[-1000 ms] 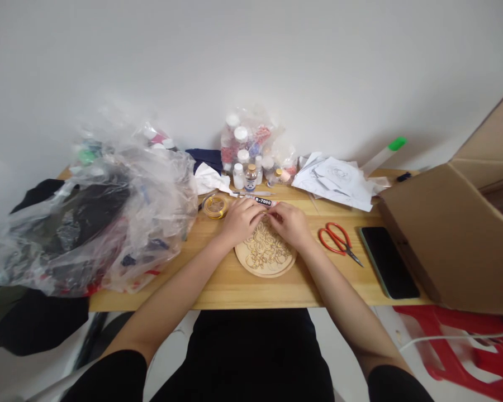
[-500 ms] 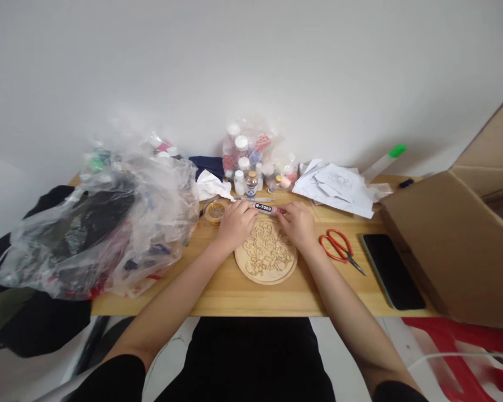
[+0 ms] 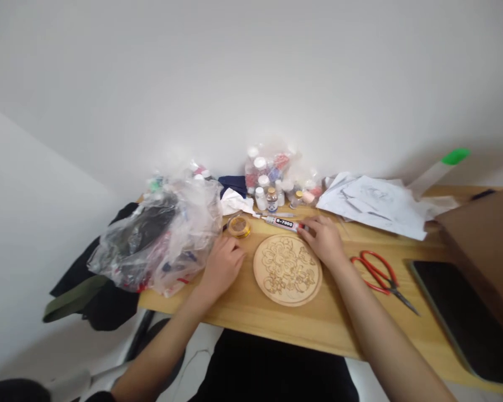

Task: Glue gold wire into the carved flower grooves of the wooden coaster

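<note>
A round wooden disc (image 3: 287, 269) carved with a swirling pattern lies flat on the wooden table (image 3: 318, 324). My right hand (image 3: 326, 241) rests at the disc's upper right edge, with its fingertips closed on the red end of a B-7000 glue tube (image 3: 283, 223) that lies just beyond the disc. My left hand (image 3: 222, 267) sits on the table left of the disc, beside the plastic bag (image 3: 159, 240). Its fingers are curled under, and whatever they hold is hidden. A small spool of gold wire (image 3: 238, 226) stands just beyond that hand.
Red-handled scissors (image 3: 377, 273) and a dark phone (image 3: 465, 318) lie to the right, next to a cardboard box (image 3: 486, 245). Sketched papers (image 3: 373, 204) and several small bottles (image 3: 272, 184) line the back by the wall. Dark clothing (image 3: 92, 290) hangs off the table's left end.
My left hand has left the disc and moved left toward the plastic bag. My right hand stays at the glue tube's end. The view has swung left, so the disc is fully uncovered.
</note>
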Demonstrator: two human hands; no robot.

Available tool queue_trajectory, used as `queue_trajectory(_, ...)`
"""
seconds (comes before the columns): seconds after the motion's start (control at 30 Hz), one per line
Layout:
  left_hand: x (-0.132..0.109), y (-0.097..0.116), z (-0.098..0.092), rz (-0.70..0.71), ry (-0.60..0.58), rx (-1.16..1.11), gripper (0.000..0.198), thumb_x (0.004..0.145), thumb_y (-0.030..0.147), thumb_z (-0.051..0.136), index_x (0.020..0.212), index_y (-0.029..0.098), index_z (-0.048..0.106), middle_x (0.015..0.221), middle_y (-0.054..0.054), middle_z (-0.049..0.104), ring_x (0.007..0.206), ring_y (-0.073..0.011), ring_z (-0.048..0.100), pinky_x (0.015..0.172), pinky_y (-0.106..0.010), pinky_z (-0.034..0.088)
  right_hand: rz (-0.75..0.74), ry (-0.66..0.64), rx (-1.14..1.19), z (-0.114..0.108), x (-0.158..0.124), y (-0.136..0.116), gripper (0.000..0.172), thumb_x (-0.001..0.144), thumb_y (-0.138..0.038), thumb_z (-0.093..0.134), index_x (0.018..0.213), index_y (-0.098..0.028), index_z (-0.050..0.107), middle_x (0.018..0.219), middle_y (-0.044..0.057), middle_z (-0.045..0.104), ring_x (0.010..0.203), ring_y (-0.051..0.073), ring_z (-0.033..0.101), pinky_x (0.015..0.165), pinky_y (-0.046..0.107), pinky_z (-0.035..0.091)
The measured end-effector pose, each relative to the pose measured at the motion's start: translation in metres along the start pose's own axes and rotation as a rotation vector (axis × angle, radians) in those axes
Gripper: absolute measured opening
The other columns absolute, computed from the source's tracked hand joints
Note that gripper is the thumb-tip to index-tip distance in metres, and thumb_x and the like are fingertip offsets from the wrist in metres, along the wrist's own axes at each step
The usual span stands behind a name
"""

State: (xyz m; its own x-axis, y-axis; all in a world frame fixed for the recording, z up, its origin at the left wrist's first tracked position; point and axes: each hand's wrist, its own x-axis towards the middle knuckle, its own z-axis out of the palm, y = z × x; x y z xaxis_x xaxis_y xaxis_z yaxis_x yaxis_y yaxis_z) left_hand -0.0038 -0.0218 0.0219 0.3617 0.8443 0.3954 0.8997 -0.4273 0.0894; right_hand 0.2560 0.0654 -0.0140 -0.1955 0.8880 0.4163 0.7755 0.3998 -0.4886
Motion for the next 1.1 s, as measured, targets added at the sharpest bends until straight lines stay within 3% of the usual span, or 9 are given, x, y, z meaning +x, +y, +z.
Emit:
queue_trajectory(0.17,-0.016,0.0,0.011,-0.009,0.033,0.003,0.02,0.089,0.017,0.05,0.077,0.017,0.066,0.078,-0.005,0.056,0.075,-0.0172,0.052,0.068,-0.031,0.044,0.051,-0.012,0.048,0.004,0.001,0.002,0.018,0.077,-0.027,0.062,0.088,-0.017,0.073,0.086,0.011,0.064,0.081,0.025,0.055,0.075,0.039,0.042)
queue_trajectory(0.47,-0.016,-0.005,0.014,0.011,0.032,-0.067,0.02,0.09,0.02,0.05,0.082,0.017,0.068,0.079,-0.005,0.057,0.076,-0.016,0.053,0.068,-0.03,0.046,0.108,-0.055,0.083,0.0,0.002,0.001,0.018,0.069,-0.023,0.069,0.087,-0.016,0.071,0.092,0.011,0.063,0.088,0.027,0.053,0.079,0.04,0.041)
queue_trajectory(0.83,-0.021,-0.01,0.009,-0.034,0.03,-0.143,0.017,0.089,0.021,0.051,0.093,0.018,0.067,0.087,-0.006,0.059,0.082,-0.0169,0.057,0.073,-0.033,0.051,0.232,-0.042,0.282,-0.01,0.002,-0.006,0.008,0.065,-0.017,0.066,0.073,-0.019,0.065,0.068,0.002,0.061,0.064,0.017,0.049,0.06,0.029,0.034)
queue_trajectory(0.97,-0.004,-0.009,0.005,-0.039,0.053,-0.162,0.019,0.089,0.018,0.049,0.101,0.019,0.063,0.093,-0.006,0.058,0.088,-0.0167,0.058,0.079,-0.032,0.051,0.325,-0.009,0.454,-0.012,0.002,-0.005,0.006,0.066,-0.02,0.066,0.072,-0.018,0.066,0.057,-0.001,0.057,0.054,0.013,0.046,0.055,0.027,0.03)
queue_trajectory(1.1,0.035,-0.001,0.01,0.016,0.036,-0.164,0.025,0.088,0.018,0.05,0.111,0.018,0.059,0.105,-0.008,0.06,0.1,-0.0201,0.058,0.088,-0.036,0.05,0.393,0.032,0.716,-0.012,0.003,-0.004,0.019,0.064,-0.032,0.068,0.076,-0.017,0.066,0.062,0.0,0.062,0.056,0.013,0.052,0.056,0.027,0.039)
